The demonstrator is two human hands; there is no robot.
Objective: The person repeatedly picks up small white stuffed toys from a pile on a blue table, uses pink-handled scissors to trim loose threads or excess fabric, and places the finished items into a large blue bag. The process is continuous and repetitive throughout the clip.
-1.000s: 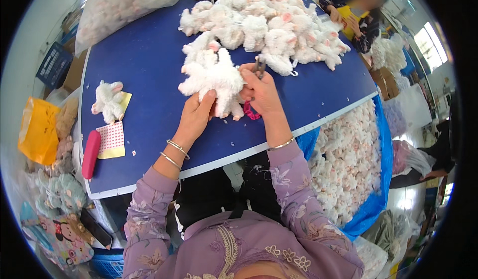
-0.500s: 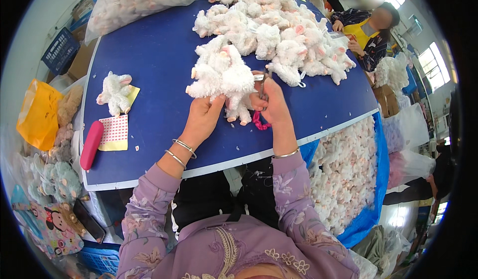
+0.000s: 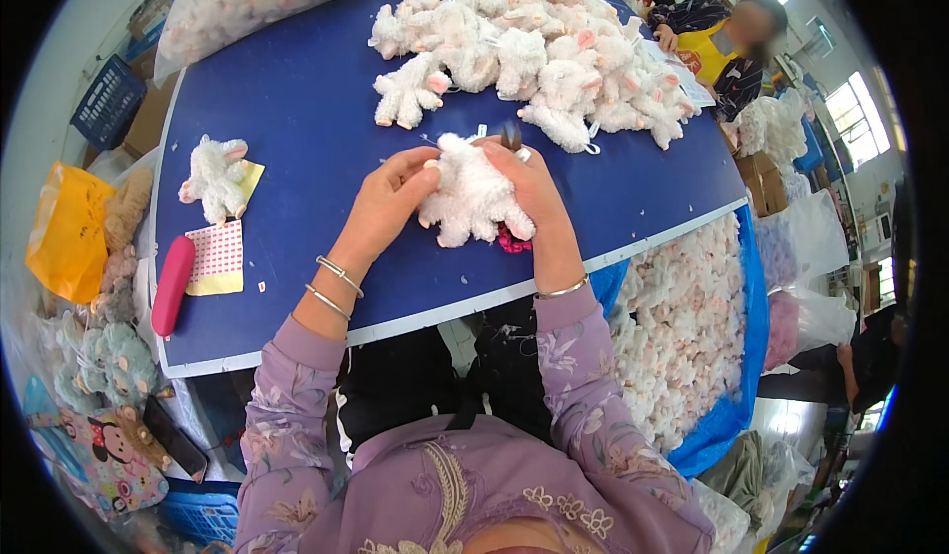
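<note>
Head view. One white plush toy (image 3: 474,198) is held just above the near part of the blue table (image 3: 316,119), between both hands. At its left edge, the left hand (image 3: 388,203) is closed narrow, thumb and fingertips pinched on the pile. By the right hand (image 3: 535,190) the toy's other side is gripped, fingers curled; dark-bladed snips (image 3: 511,139) are kept in the same grip, tips slightly parted.

Progress, as judged: work on this toy is under way, not finished, since it is held with the snips at the ready. A large heap of white plush toys (image 3: 514,55) is spread over the far table, one toy (image 3: 409,91) lying at its near edge. More are packed in a blue-lined bin (image 3: 682,332) at right and a clear plastic bag (image 3: 259,10) at far left. Which lot is done and which is left cannot be told.

Hidden: the snips' handles, mostly covered by the palm; the right fingertips, behind the toy. A magenta band (image 3: 512,241) is partly covered, its attachment unclear. Bag and heap are cut off at the top.
</note>
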